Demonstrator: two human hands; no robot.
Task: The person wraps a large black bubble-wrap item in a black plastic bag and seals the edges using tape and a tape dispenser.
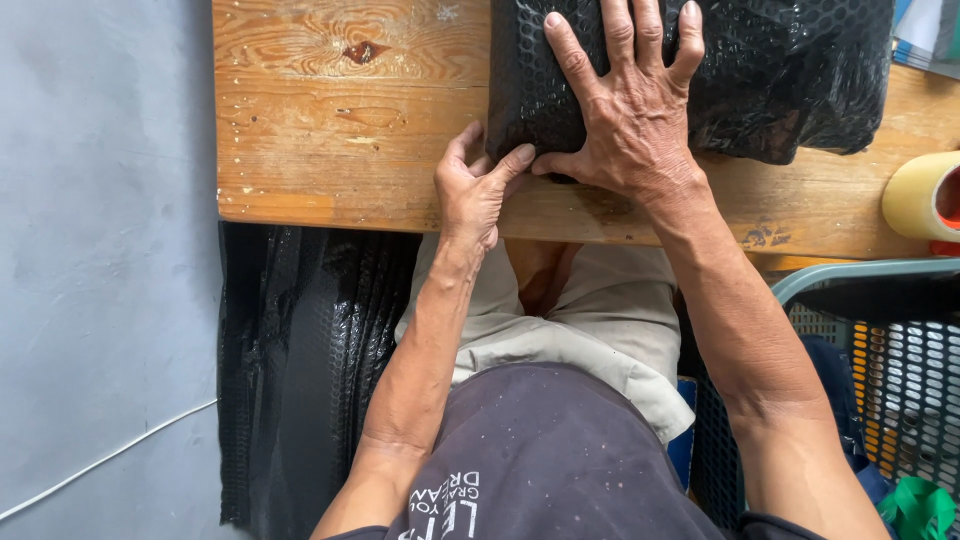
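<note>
My right hand (635, 115) lies flat, fingers spread wide toward twelve o'clock, on the black bubble-wrap parcel (780, 75); my left hand (475, 190) pinches its seven o'clock corner.

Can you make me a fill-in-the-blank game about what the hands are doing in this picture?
1. The right hand presses flat on a black bubble-wrapped ____.
2. The left hand pinches the wrap at the bundle's near ____.
3. The bundle lies on a ____ table.
4. A roll of tape sits at the table's ____ edge.

Missing words: bundle; corner; wooden; right
</note>
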